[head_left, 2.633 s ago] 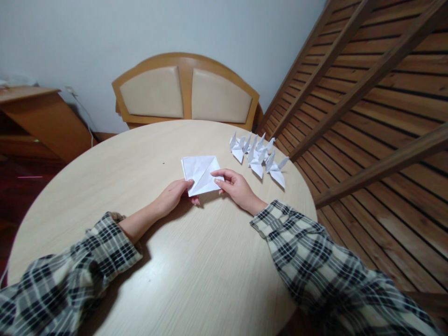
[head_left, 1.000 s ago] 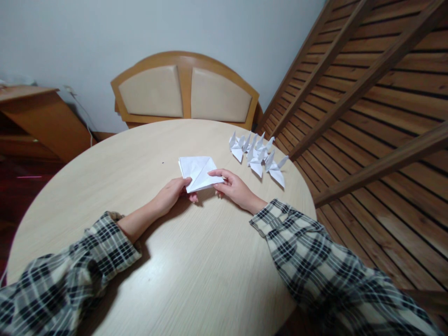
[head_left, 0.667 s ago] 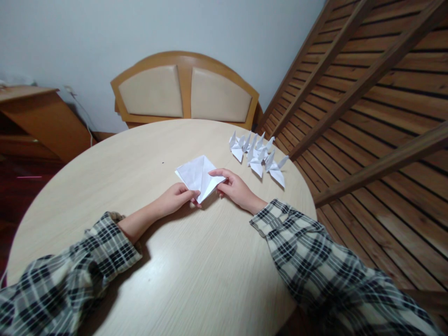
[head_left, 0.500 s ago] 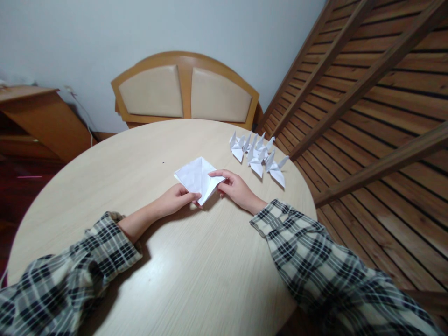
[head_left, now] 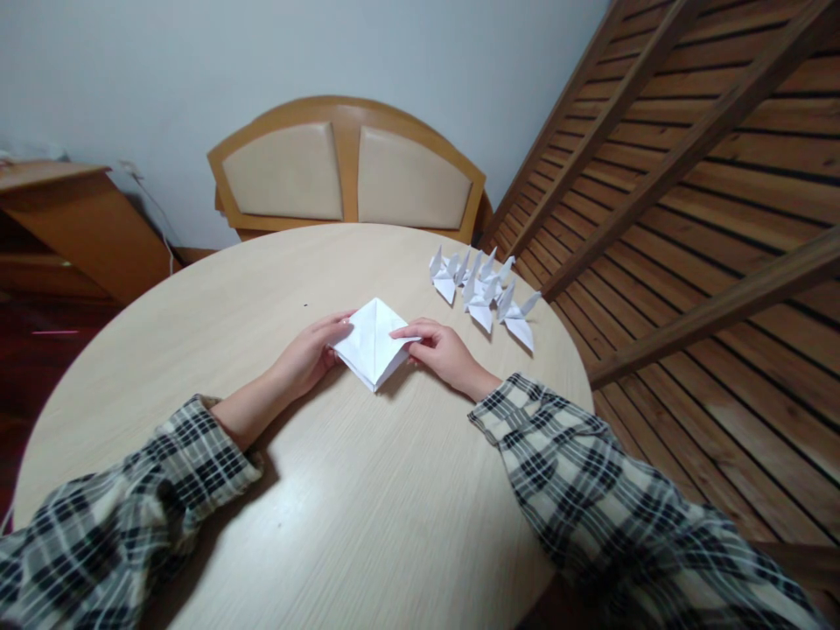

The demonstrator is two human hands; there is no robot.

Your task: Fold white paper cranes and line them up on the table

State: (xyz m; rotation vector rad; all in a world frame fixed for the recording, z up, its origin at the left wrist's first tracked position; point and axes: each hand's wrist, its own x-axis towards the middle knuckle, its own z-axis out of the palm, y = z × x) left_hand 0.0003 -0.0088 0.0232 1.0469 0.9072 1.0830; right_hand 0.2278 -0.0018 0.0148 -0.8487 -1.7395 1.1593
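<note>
Left hand and right hand pinched folded white paper by opposite corners, layers seemingly best kept aligned.

Light med-dim, coolish on wall beyond grip; floor far L of it v. dark. Soft glare on tabletop nearside of grip, shadows by L hand + L sleeve. Wide-angle stretch twd edges, R sleeve softish.

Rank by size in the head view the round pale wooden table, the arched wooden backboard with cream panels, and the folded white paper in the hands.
1. Round table, largest
2. Arched backboard
3. Folded paper, smallest
</note>
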